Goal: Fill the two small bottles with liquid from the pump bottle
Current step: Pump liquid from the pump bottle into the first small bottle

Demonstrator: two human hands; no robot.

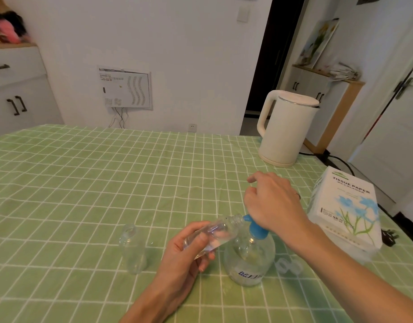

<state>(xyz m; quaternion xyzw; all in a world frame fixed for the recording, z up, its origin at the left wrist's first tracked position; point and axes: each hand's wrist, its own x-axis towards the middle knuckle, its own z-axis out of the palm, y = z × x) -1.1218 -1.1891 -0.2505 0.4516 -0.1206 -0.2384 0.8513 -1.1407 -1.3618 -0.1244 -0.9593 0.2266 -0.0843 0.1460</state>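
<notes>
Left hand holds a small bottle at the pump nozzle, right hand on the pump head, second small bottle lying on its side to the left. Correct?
One error: the second small bottle stands upright on the tablecloth, per the head view. The rest holds: left hand holds a small bottle at the nozzle, right hand on the pump head.

Soft, even light fills the scene, moderately bright. The far wall (177, 43) is pale, the doorway (268, 54) beside it black. Shadows on the tablecloth (84, 183) are faint and diffuse. The kettle (287, 129) rim carries a thin glint. The clear bottle (133, 249) at near left looks washed out. Grid lines bow, and the door (398, 124) at right leans. Fine detail is slightly soft.
</notes>
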